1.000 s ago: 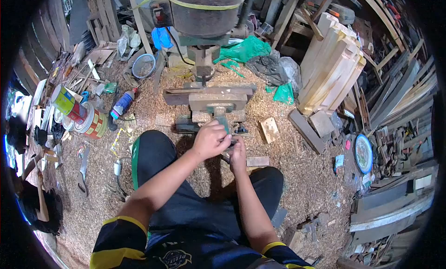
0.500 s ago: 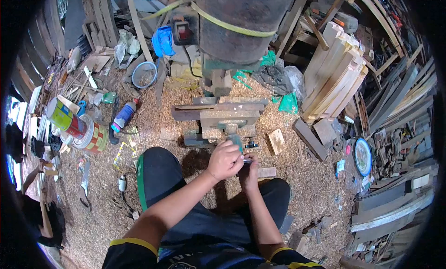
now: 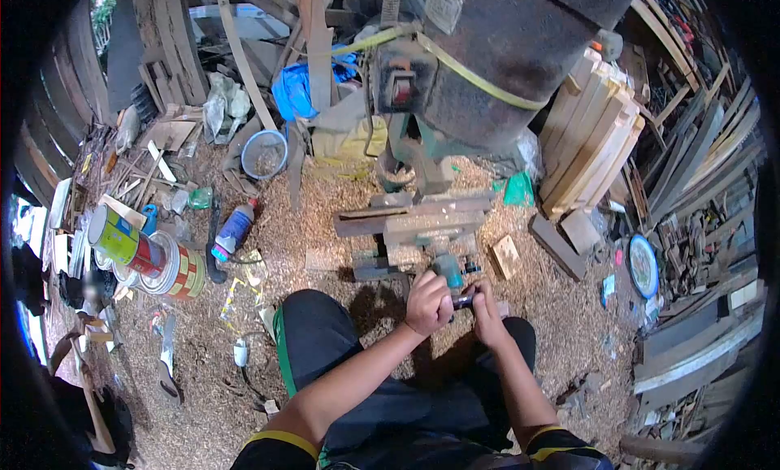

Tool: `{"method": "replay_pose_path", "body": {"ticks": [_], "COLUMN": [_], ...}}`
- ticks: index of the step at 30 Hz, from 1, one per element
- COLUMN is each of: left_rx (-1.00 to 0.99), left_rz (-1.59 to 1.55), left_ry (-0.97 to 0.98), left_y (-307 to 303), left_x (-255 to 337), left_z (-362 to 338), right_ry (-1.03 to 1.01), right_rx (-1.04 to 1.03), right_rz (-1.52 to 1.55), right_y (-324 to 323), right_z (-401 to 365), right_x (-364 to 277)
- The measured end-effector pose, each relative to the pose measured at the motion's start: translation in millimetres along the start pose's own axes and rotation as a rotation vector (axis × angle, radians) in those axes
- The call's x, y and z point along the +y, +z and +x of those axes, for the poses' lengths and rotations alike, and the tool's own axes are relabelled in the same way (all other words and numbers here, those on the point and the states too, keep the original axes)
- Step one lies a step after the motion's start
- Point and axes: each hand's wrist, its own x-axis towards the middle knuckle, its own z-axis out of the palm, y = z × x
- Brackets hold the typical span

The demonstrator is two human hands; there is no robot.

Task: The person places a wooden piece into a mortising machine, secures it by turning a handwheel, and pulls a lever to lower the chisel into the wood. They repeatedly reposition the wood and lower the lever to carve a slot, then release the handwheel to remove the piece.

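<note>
I record a small dark part (image 3: 462,301) held between both hands, above the knees and just before the machine's teal handle (image 3: 447,267). Left hand (image 3: 428,301): fingers fisted on one end. Right hand (image 3: 488,311): fingers pinching the other end. The floor (image 3: 552,307) is covered in wood shavings. Paint cans (image 3: 146,255) lie to the left, stacked planks (image 3: 589,137) to the right.

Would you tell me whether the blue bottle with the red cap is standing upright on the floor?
No, the blue bottle lies on its side on the wood shavings, left of the machine.
</note>
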Motion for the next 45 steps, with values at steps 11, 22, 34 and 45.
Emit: {"method": "replay_pose_path", "body": {"ticks": [11, 22, 34, 45], "left_rx": [-0.148, -0.370, -0.348, -0.069], "left_rz": [0.186, 0.239, 0.087, -0.184], "left_ry": [-0.076, -0.162, -0.117, -0.076], "left_y": [-13.7, -0.8, -4.5, -1.5], "left_x": [21.4, 36.9, 24.2, -1.4], "left_z": [12.7, 45.2, 40.8, 6.3], "right_ry": [-0.020, 0.067, 0.142, 0.205], "right_rx": [0.162, 0.082, 0.176, 0.030], "right_rz": [0.380, 1.222, 0.984, 0.717], "right_y": [24.1, 41.4, 40.9, 0.8], "right_z": [5.2, 3.7, -6.0, -0.9], "right_x": [44.6, 50.5, 31.3, 20.1]}}
